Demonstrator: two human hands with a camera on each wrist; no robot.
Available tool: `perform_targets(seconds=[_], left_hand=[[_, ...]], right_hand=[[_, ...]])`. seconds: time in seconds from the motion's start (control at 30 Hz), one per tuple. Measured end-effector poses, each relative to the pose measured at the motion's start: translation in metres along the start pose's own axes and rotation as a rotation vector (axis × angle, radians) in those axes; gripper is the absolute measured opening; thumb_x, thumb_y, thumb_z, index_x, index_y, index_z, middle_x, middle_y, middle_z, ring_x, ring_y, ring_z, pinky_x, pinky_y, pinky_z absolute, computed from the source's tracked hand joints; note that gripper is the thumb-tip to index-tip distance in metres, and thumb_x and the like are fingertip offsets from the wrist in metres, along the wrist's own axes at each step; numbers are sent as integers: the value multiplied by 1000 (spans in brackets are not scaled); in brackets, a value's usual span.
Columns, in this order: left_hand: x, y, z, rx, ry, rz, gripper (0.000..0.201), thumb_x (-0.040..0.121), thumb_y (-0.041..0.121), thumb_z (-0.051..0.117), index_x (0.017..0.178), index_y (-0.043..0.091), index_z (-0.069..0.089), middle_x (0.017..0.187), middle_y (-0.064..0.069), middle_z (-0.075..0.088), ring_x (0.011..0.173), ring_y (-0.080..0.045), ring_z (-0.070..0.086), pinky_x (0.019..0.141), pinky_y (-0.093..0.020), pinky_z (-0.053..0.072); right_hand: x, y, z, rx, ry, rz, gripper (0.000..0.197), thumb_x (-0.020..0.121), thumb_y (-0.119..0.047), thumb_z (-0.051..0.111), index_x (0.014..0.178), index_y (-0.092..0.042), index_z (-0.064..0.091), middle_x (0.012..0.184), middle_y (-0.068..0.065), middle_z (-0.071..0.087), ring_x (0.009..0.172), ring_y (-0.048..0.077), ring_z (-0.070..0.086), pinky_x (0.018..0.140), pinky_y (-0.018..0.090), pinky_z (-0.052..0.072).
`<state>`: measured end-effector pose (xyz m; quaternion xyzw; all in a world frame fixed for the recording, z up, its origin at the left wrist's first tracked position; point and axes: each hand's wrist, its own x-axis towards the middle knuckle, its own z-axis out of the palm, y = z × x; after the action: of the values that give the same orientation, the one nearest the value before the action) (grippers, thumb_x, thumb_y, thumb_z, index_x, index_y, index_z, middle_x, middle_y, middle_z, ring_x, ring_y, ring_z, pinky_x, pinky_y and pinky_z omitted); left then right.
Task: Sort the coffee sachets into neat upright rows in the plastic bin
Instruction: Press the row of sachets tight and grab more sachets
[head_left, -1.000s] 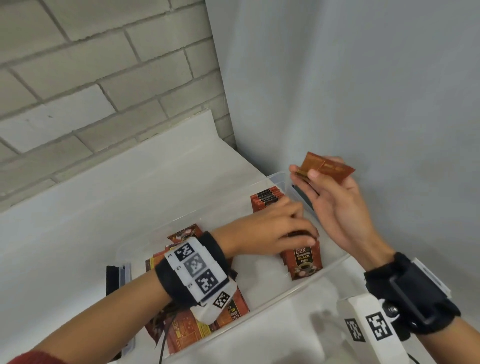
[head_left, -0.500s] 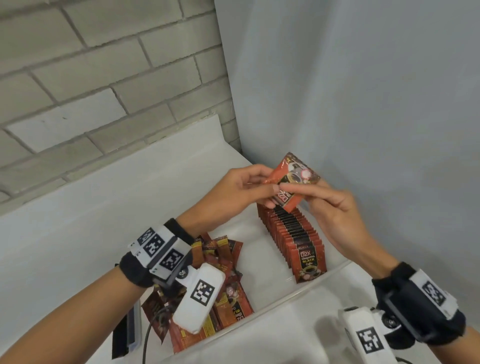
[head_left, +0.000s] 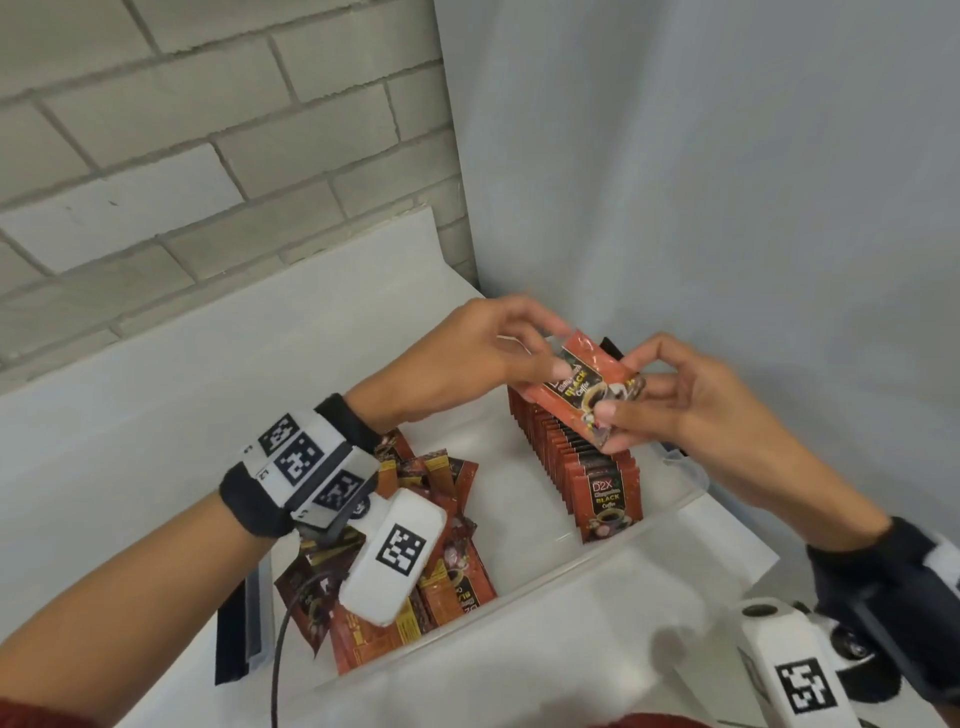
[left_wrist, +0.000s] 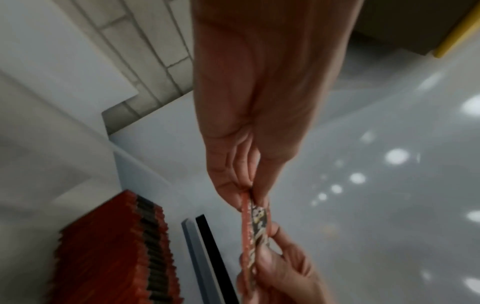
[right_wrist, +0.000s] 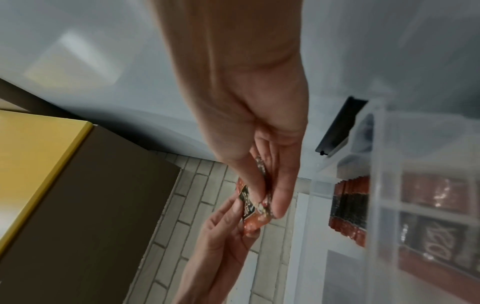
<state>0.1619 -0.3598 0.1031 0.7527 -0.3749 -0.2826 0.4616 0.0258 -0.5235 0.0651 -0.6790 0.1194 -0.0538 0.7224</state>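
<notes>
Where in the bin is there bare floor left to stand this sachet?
Bare floor runs down the plastic bin between the loose pile and the upright row. The pile side is crowded. Both hands hold the sachet above the row.

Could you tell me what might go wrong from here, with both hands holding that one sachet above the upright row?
1. The left hand and right hand each pinch only an end of the held sachet, so it could slip during a handover and drop flat.
2. It hangs tilted over the upright row; pushing it in crooked might topple neighbours.
3. The loose pile lies near the left wrist and its cable, which could drag sachets about.
</notes>
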Motion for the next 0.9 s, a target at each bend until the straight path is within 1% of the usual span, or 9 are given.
perform_targets(seconds=[0.1, 0.2, 0.27, 0.33, 0.5, 0.57, 0.7, 0.83, 0.9], left_hand=[[4, -2, 5, 90, -37, -1, 20, 77, 9, 75, 94, -1, 70, 87, -18, 72, 75, -27, 70, 72, -29, 57], [9, -7, 16, 246, -145, 23, 16, 75, 12, 79, 90, 6, 74, 73, 3, 72, 63, -7, 68, 68, -24, 56], [13, -11, 29, 321, -226, 40, 14, 76, 13, 78, 89, 10, 75, 58, 19, 65, 57, -1, 63, 62, -16, 50], [17, -16, 45, 413, -288, 91, 11, 77, 12, 76, 88, 12, 76, 52, 25, 61, 54, 0, 60, 61, -15, 46], [26, -30, 67, 570, -428, 183, 17, 84, 7, 68, 98, 9, 76, 90, -3, 75, 77, -17, 69, 76, -37, 54], [27, -31, 66, 601, -442, 194, 20, 86, 8, 65, 104, 10, 74, 95, -2, 74, 80, -12, 67, 79, -28, 52], [25, -27, 52, 587, -302, 275, 27, 91, 4, 56, 114, 10, 69, 110, -2, 69, 96, -6, 58, 82, -2, 34], [14, -35, 54, 778, -439, 360, 43, 88, -6, 46, 128, 4, 58, 126, -15, 55, 121, -26, 46, 104, -26, 31], [11, -41, 55, 802, -459, 369, 44, 88, -8, 46, 130, 2, 56, 130, -16, 51, 124, -27, 43, 106, -27, 30]], right_hand=[[-3, 6, -9, -191, 35, 7, 26, 71, -1, 77, 87, -7, 56, 86, 19, 72, 74, 24, 72, 72, 37, 59], [-8, -1, -21, -582, 105, -236, 17, 74, -12, 79, 84, -17, 65, 82, -2, 72, 75, 6, 69, 78, 23, 56], [-13, -12, -22, -732, -58, -351, 6, 80, -24, 73, 80, -22, 68, 77, -10, 71, 73, 4, 68, 74, 20, 54], [-17, -13, -17, -912, -322, -325, 25, 91, -38, 58, 74, -21, 65, 69, -10, 66, 66, 6, 63, 67, 22, 50], [-14, 2, 5, -1258, -638, 102, 45, 102, -41, 31, 73, -14, 53, 63, -6, 45, 62, 12, 47, 70, 29, 44], [-13, 5, 12, -1341, -653, 201, 46, 102, -42, 25, 67, -20, 45, 70, -5, 44, 73, 17, 49, 82, 32, 47], [-8, 9, 21, -1363, -669, 283, 44, 102, -38, 24, 67, -16, 38, 76, 5, 48, 70, 20, 46, 73, 34, 45], [-5, 12, 25, -1347, -633, 300, 42, 102, -40, 25, 80, -13, 50, 88, 6, 56, 75, 17, 49, 67, 29, 40], [-5, 13, 25, -1352, -635, 294, 45, 102, -41, 25, 85, -10, 53, 90, 6, 59, 79, 19, 53, 70, 29, 43]])
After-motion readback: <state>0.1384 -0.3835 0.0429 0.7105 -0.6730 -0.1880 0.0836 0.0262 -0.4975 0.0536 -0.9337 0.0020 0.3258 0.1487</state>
